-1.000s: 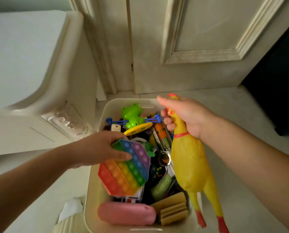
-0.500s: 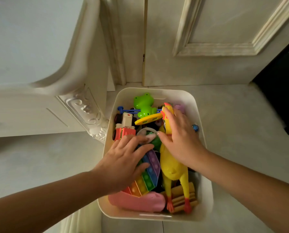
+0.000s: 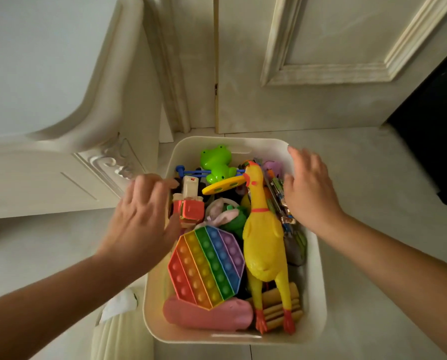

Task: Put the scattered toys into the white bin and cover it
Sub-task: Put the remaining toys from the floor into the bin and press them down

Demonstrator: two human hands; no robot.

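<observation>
The white bin (image 3: 318,276) stands on the floor, full of toys. A yellow rubber chicken (image 3: 264,237) lies lengthwise inside it, beside a rainbow pop-it (image 3: 206,266). Under the pop-it lies a pink oval toy (image 3: 209,315). A green frog (image 3: 217,162) and a red and white truck (image 3: 190,203) sit toward the far end. My left hand (image 3: 141,219) hovers over the bin's left rim, fingers apart, holding nothing. My right hand (image 3: 308,193) is spread over the right rim, also empty. No lid is in view.
A cream carved cabinet (image 3: 61,126) stands close on the left of the bin. A panelled door (image 3: 321,61) is just behind it. A dark object (image 3: 432,126) fills the right edge. Something pale and ribbed (image 3: 118,331) lies at the bin's near left corner.
Both hands have let go of the pop-it and the chicken, which now lie in the bin. The hands have moved apart toward the bin's sides.
</observation>
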